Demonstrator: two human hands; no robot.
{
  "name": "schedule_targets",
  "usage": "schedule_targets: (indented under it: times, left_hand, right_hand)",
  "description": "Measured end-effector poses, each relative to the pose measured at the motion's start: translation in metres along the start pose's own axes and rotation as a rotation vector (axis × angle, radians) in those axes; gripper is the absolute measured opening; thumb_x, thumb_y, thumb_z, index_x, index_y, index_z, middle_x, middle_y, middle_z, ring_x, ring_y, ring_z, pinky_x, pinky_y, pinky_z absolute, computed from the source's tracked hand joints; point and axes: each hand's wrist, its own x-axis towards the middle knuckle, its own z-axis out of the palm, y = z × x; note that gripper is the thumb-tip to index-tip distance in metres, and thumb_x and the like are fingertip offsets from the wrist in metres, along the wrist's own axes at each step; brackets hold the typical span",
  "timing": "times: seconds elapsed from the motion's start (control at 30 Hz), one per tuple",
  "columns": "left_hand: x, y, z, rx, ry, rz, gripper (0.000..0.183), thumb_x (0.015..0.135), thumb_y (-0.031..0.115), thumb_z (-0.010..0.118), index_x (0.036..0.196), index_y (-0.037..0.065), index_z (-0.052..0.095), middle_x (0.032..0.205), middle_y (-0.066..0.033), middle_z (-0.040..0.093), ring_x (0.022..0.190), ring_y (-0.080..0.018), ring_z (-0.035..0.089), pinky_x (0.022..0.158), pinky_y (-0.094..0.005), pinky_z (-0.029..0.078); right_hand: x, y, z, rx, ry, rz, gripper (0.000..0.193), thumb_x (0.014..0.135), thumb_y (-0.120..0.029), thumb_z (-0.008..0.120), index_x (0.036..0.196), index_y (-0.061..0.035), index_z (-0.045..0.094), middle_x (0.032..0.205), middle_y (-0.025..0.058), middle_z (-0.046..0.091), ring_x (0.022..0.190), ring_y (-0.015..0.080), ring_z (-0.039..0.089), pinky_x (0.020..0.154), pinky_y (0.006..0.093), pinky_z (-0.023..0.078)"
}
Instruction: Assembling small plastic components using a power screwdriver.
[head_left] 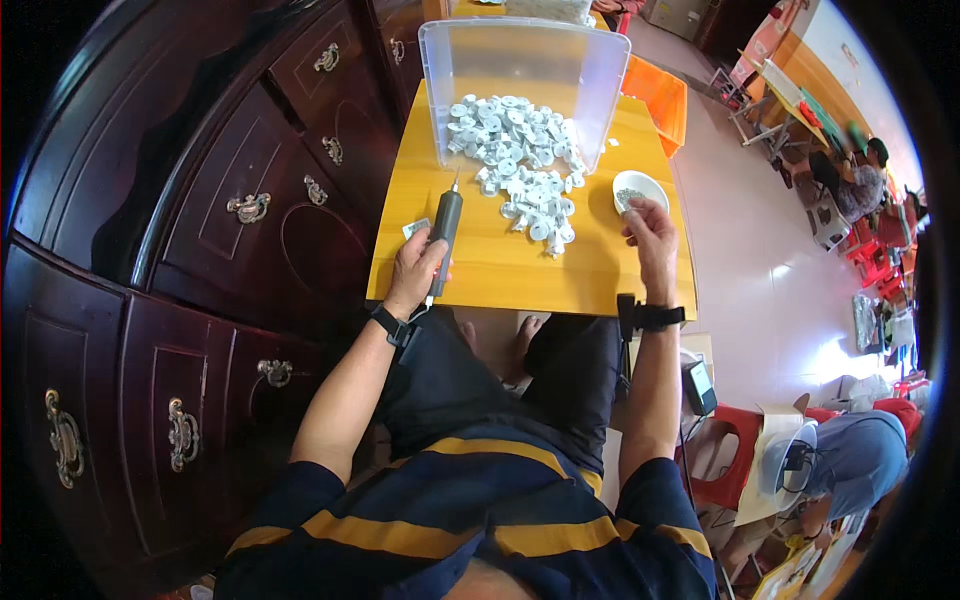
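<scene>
My left hand (413,272) is wrapped round a grey electric screwdriver (446,228), whose thin bit points away from me; a cable leaves its near end. At the right of the yellow table, my right hand (652,232) is closed in a pinch at the near rim of a white bowl (654,187). Small metal pieces, apparently screws, lie in the bowl. What the right fingertips hold, if anything, is too small to make out. Between the hands, a heap of white plastic parts (540,205) spills from a clear plastic bin (520,60) tipped on its side.
The wooden table (500,285) stands against a dark cabinet (240,215) with metal handles on the left. An orange crate (657,100) sits beyond the table's far right edge. Other people (860,180) sit at the right, by red stools (872,262).
</scene>
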Motion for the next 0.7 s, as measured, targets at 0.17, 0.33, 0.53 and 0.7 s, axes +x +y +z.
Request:
schedule_targets:
  times: [0.17,0.33,0.53,0.7]
  left_hand:
    - [0.001,0.003,0.000,0.030,-0.014,0.009,0.027,0.096,0.022,0.052,0.116,0.004,0.054,0.077,-0.0034,0.057,0.061,-0.0087,0.058,0.056,-0.0223,0.050]
    - [-0.012,0.010,0.010,0.120,-0.027,0.056,0.029,0.093,0.023,0.054,0.112,0.001,0.055,0.077,-0.0050,0.059,0.065,-0.0117,0.060,0.058,-0.0268,0.052]
    - [-0.064,0.014,0.044,0.074,-0.301,-0.091,0.036,0.093,0.019,0.054,0.123,-0.002,0.050,0.084,-0.0062,0.060,0.067,-0.0115,0.059,0.062,-0.0250,0.050]
    - [-0.069,0.003,0.059,0.058,-0.291,-0.061,0.027,0.090,0.018,0.056,0.109,-0.001,0.056,0.076,-0.0055,0.061,0.061,-0.0114,0.060,0.055,-0.0266,0.051]
  right_hand:
    - [-0.046,0.012,0.019,0.227,-0.041,0.171,0.013,0.094,-0.010,0.060,0.104,-0.0026,0.064,0.089,0.0041,0.067,0.071,0.0088,0.061,0.063,0.0215,0.049]
    - [-0.056,0.014,0.024,0.393,-0.060,0.230,0.011,0.095,-0.011,0.061,0.102,-0.0031,0.062,0.092,0.0037,0.066,0.074,0.0091,0.061,0.066,0.0220,0.050]
    - [-0.058,0.022,0.035,0.437,-0.086,0.233,0.008,0.093,-0.010,0.062,0.098,-0.0036,0.061,0.092,0.0017,0.063,0.079,0.0114,0.063,0.070,0.0222,0.051]
    - [-0.047,0.039,0.052,0.315,-0.068,0.201,0.008,0.093,-0.009,0.061,0.097,-0.0022,0.061,0.086,0.0012,0.062,0.076,0.0106,0.061,0.068,0.0230,0.050]
